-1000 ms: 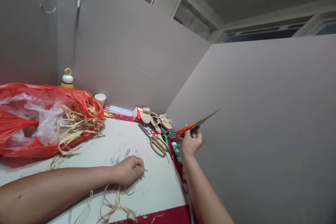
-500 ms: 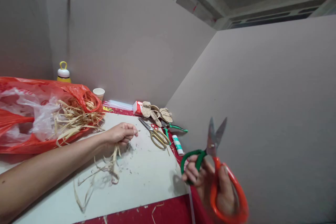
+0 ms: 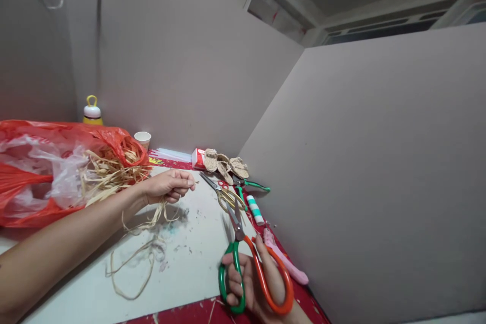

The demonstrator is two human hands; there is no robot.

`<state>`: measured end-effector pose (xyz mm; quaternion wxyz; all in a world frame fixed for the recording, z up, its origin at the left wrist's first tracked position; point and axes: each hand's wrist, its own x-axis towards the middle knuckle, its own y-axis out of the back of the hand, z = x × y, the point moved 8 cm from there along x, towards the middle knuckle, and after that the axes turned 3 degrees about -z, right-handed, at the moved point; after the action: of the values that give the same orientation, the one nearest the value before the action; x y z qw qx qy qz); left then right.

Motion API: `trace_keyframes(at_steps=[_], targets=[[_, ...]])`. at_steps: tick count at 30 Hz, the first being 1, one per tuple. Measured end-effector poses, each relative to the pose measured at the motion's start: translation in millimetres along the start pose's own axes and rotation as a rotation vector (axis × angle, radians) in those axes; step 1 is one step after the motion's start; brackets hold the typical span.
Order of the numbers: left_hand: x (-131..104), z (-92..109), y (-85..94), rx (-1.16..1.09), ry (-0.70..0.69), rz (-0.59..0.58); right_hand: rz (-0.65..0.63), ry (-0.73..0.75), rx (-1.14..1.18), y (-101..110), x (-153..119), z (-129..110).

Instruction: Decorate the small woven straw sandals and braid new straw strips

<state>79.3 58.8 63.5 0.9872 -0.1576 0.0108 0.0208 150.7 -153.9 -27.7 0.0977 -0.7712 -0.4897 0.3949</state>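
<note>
My left hand (image 3: 170, 186) is closed in a pinch around straw strands (image 3: 155, 216), which trail from under the palm onto the white board (image 3: 197, 263). A short tip pokes out beyond the thumb and forefinger. In my right hand (image 3: 246, 278) are scissors (image 3: 238, 233) with one green and one orange handle, fingers through the loops. Their blades are parted a little and point up and left, apart from the strands. Beyond the blade tips lie gold-handled scissors (image 3: 230, 197). One loose strand (image 3: 131, 296) curls on the board below my left forearm.
A red plastic bag (image 3: 23, 172) full of straw fills the left side. Along the back stand a yellow bottle (image 3: 92, 111) and a paper cup (image 3: 143, 139). Woven straw pieces (image 3: 224, 164), green-handled pliers (image 3: 254, 185), a glue stick (image 3: 255, 210) and a pink object (image 3: 288, 260) line the right partition.
My right hand has brought the scissors left and lower, from beside the partition to over the board. The blades are closer together. My left hand has shifted slightly left and up with the strands.
</note>
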Motion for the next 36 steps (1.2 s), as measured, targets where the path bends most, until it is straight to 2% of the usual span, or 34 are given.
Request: trace_keyframes(at_steps=[5,13,23,28,30,34,36], targets=[[-1,2,-3.9,0.014,-0.004,-0.025,0.011,0.006,0.021,1,14,-11],[-4,2,-7.2,0.02,0.023,-0.062,0.156,0.044,0.056,9,23,-26],[-6,5,-8.2,0.052,0.05,-0.08,0.125,0.07,0.097,29,34,-31],[-10,14,-8.2,0.065,0.033,-0.078,0.165,0.13,0.038,34,36,-32],[-14,23,-5.9,0.044,-0.008,-0.051,0.207,0.138,-0.148,35,32,-31],[-22,43,2.2,0.031,-0.092,0.034,0.343,0.224,-1.044,26,23,-45],[-25,49,6.2,0.019,-0.122,0.071,0.429,0.332,-1.32,17,24,-59]])
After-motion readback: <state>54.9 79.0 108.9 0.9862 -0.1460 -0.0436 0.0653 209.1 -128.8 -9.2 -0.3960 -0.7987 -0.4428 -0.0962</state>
